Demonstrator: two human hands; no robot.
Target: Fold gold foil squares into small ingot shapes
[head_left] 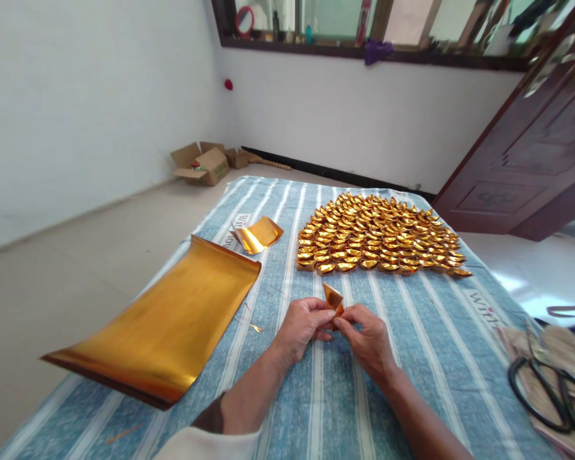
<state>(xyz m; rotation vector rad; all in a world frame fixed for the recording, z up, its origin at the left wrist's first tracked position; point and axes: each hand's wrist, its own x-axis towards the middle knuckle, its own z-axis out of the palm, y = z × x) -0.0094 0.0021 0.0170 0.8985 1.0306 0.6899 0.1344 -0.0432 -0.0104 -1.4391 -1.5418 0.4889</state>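
Observation:
My left hand [303, 324] and my right hand [367, 337] meet over the striped cloth, both pinching a small folded piece of gold paper [333, 297] that sticks up between the fingertips. Beyond them lies a wide patch of several folded gold paper ingots [378, 236] set in neat rows. A stack of large gold foil sheets [167, 319] lies to the left, its near end hanging past the table edge. A smaller curled gold sheet [259, 234] rests behind that stack.
The blue and white striped cloth [316, 396] covers the table. Black-handled scissors [551, 390] lie on a cloth at the right edge. Open cardboard boxes [204, 164] sit on the floor by the far wall. A dark wooden door [531, 147] stands at the right.

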